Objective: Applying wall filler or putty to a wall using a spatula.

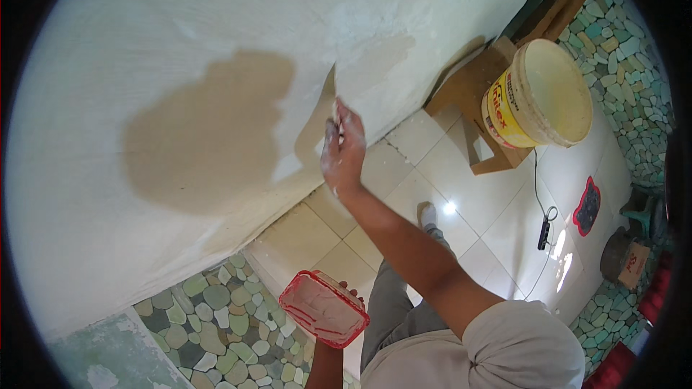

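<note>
My right hand (342, 153), smeared with white, is closed around a putty knife (336, 108). Its thin blade points up at the pale plastered wall (180, 21), seen nearly edge-on, so I cannot tell whether it touches. A damp-looking, darker patch (386, 54) lies on the wall just right of the blade. Low in front of me, my left hand (352, 291) supports a red-rimmed plastic tub (294, 293) from beneath and behind; only fingertips show past its far side. Pinkish-white paste coats the inside of the tub, with ridges on its surface.
A large yellow-and-white bucket (508, 104) stands on a brown wooden stool (476, 94) by the wall at right. A power strip (544, 234) with its cord and a red-edged mat (588, 207) lie on the tiled floor. Pebble-patterned flooring (223, 317) borders the tiles.
</note>
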Action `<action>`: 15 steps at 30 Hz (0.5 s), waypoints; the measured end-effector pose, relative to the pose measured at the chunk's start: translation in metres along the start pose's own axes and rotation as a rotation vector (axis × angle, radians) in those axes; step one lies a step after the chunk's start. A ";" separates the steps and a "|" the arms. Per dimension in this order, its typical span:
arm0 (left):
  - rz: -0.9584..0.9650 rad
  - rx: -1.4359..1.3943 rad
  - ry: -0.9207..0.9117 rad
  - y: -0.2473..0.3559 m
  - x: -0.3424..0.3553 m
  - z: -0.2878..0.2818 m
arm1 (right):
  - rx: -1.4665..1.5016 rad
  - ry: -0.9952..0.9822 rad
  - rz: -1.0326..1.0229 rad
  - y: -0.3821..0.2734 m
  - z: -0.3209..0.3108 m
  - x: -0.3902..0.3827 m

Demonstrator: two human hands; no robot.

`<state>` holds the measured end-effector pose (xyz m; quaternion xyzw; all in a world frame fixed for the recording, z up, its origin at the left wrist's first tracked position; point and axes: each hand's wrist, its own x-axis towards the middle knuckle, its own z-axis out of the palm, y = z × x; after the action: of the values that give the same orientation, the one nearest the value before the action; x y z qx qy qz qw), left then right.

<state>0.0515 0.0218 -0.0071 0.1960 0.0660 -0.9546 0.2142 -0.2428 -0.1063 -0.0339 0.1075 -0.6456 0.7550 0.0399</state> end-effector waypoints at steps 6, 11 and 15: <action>-0.009 -0.032 -0.049 0.006 -0.004 0.008 | 0.136 -0.129 0.031 -0.014 -0.019 -0.030; -0.009 -0.020 -0.091 0.019 -0.017 0.024 | -0.164 0.126 0.177 0.040 -0.050 0.041; 0.048 0.074 -0.166 0.023 -0.025 0.020 | -0.003 0.172 0.155 0.062 -0.030 0.090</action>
<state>0.0757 0.0063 0.0209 0.1253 0.0078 -0.9640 0.2344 -0.3459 -0.0936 -0.0795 -0.0080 -0.6472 0.7614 0.0367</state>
